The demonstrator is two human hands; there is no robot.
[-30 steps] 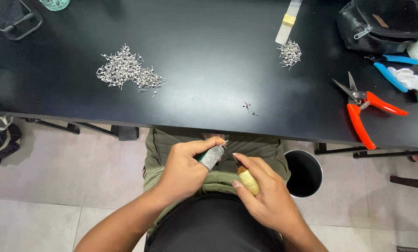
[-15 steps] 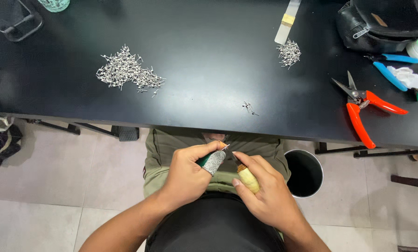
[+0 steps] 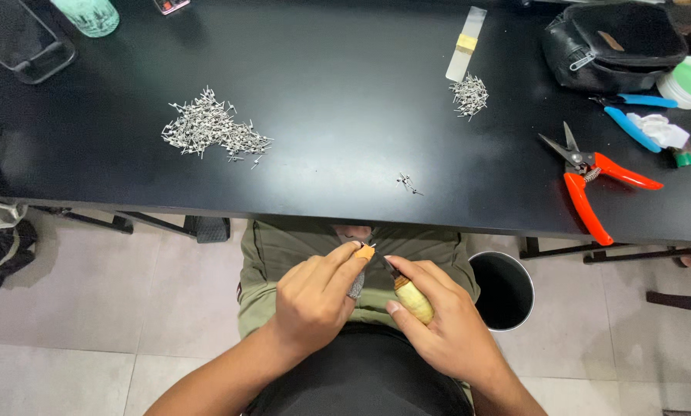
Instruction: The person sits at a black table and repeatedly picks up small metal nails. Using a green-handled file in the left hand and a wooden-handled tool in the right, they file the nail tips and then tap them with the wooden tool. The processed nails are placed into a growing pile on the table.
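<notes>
Both hands moved closer together. Left hand [image 3: 311,300] pinches a small grey metal piece [image 3: 357,283]; right hand [image 3: 442,327] grips a yellow-handled tool [image 3: 413,299]. Piece looks tiny, light, hard and slippery; hold its sides.

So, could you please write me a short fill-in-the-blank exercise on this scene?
1. The cutters on the table have ____ handles.
2. The larger pile of metal pins lies on the table's ____ side.
3. The right hand holds a tool with a ____ handle.

Missing words: orange; left; yellow
</notes>
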